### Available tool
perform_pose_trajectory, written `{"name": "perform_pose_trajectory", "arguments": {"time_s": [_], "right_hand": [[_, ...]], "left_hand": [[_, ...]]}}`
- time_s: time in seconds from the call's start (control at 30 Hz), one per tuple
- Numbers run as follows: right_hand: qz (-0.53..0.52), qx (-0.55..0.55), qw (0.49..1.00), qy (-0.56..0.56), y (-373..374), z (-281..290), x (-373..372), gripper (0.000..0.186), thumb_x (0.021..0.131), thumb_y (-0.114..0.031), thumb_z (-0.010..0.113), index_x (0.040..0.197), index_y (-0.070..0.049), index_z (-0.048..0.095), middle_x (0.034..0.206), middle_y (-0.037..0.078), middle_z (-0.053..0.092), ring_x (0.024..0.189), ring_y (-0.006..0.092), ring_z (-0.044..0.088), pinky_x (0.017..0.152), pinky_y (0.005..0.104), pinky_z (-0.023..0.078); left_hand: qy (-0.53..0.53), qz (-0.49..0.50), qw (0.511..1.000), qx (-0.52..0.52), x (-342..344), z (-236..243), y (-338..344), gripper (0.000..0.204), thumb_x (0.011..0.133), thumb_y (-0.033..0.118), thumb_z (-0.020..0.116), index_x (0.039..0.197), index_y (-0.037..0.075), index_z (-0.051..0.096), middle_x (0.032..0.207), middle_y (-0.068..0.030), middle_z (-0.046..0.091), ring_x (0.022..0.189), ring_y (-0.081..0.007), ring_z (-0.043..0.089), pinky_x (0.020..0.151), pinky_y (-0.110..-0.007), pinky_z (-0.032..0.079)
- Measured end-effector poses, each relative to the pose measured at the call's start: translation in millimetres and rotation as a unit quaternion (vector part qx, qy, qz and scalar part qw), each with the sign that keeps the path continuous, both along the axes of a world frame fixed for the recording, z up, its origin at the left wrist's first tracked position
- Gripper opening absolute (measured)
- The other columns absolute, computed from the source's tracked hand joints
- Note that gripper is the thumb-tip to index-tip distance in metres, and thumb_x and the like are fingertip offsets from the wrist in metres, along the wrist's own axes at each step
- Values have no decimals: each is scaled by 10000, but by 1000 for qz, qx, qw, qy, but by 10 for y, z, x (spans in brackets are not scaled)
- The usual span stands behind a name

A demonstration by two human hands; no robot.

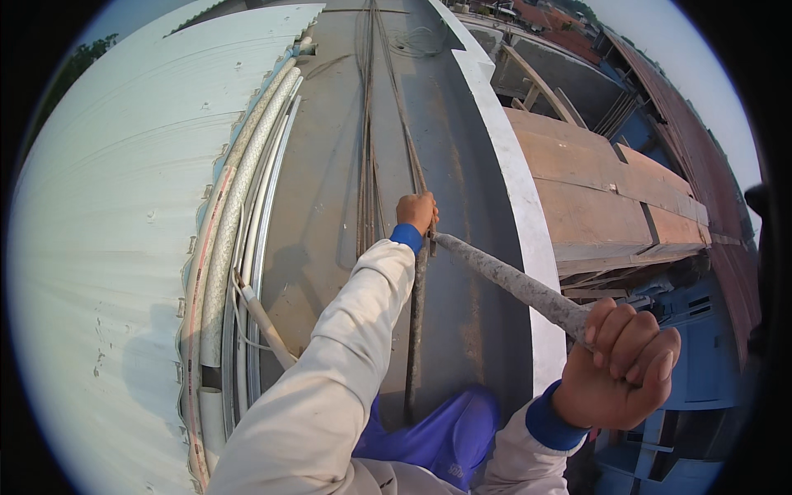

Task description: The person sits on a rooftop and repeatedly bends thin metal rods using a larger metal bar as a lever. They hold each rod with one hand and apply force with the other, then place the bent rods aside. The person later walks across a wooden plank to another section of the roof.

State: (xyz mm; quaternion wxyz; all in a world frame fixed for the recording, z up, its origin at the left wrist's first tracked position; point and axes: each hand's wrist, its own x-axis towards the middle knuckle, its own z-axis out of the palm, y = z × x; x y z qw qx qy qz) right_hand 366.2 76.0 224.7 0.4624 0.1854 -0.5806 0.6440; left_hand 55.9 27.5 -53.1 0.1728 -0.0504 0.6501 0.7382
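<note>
My right hand (623, 363) is wrapped round one end of a rough, crusted grey pipe (511, 280). From there the pipe slants up and left, over the white parapet, to just beside my left hand (418, 213). That hand is closed around thin steel rods (410, 140), which run away along the grey floor. Below it a second crusted bar (417, 330) extends down toward my knees in blue trousers (458, 437). The exact joint between rods and pipe is partly hidden by my left fingers.
White pipes and metal channels (247, 247) lie along the corrugated roof (115, 247) on the left. Coiled wire (417, 41) rests at the far end. Right of the white parapet (536, 206), wooden boards (594, 181) stand over a drop.
</note>
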Motion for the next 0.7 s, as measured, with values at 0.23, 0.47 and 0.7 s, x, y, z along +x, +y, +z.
{"name": "perform_pose_trajectory", "arguments": {"time_s": [0.23, 0.47, 0.7], "right_hand": [[-68, 2, 997, -38, -60, 238, -346, 348, 1038, -226, 401, 697, -163, 372, 546, 12, 386, 440, 108, 369, 520, 328, 415], [-1, 102, 994, -30, -268, 221, -445, 352, 1037, -235, 450, 700, -151, 394, 536, 23, 408, 437, 118, 375, 510, 341, 398], [-56, 19, 997, -54, -173, 302, -436, 327, 1024, -199, 442, 704, -147, 398, 533, 33, 403, 443, 114, 371, 505, 320, 403]], "left_hand": [[36, -37, 998, -21, 107, -35, 419, 323, 930, 207, 551, 754, -37, 668, 650, -120, 674, 534, -227, 657, 548, -370, 540], [1, -33, 998, -51, 103, 96, 303, 350, 914, 232, 542, 769, -51, 688, 661, -133, 683, 559, -235, 672, 579, -375, 555], [8, -29, 999, -33, 124, 25, 323, 329, 904, 210, 544, 773, -53, 690, 658, -128, 678, 554, -230, 670, 570, -355, 560]]}}
